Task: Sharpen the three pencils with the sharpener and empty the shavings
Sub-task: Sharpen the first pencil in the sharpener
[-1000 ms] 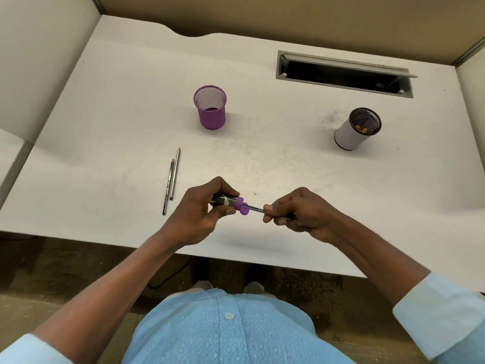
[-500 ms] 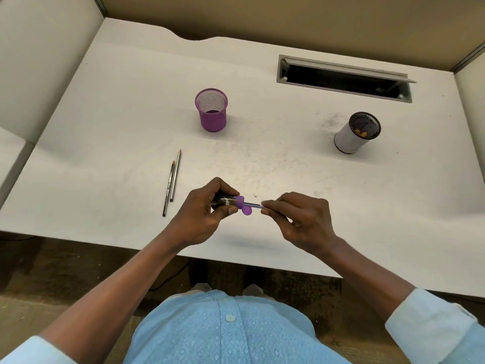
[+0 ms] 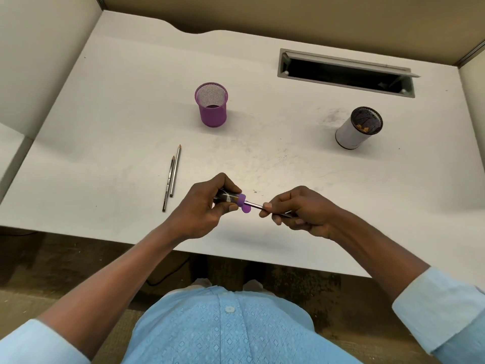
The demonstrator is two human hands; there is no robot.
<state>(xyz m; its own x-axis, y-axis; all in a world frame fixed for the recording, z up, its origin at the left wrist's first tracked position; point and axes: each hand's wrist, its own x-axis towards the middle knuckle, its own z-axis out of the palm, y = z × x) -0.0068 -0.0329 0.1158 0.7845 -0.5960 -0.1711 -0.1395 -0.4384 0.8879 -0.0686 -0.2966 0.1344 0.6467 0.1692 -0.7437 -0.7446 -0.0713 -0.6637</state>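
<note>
Above the desk's front edge my left hand [image 3: 207,206] grips a small sharpener [image 3: 233,199] with a clear barrel and a purple cap. A pencil [image 3: 256,205] sticks out of the purple end toward the right. My right hand [image 3: 301,212] pinches that pencil between thumb and fingers, and most of its length is hidden in the hand. Two more pencils [image 3: 172,177] lie side by side on the white desk [image 3: 118,143], left of my left hand, tips pointing away from me.
A purple mesh cup [image 3: 211,105] stands at the middle back. A white cup with a dark mesh inside [image 3: 358,128] holds some shavings at the right. A grey cable slot [image 3: 343,72] opens in the desk's far right. Partition walls enclose the desk.
My right hand has turned on the pencil, its fingers shifting round the shaft. The left hand and sharpener have stayed in nearly the same place.
</note>
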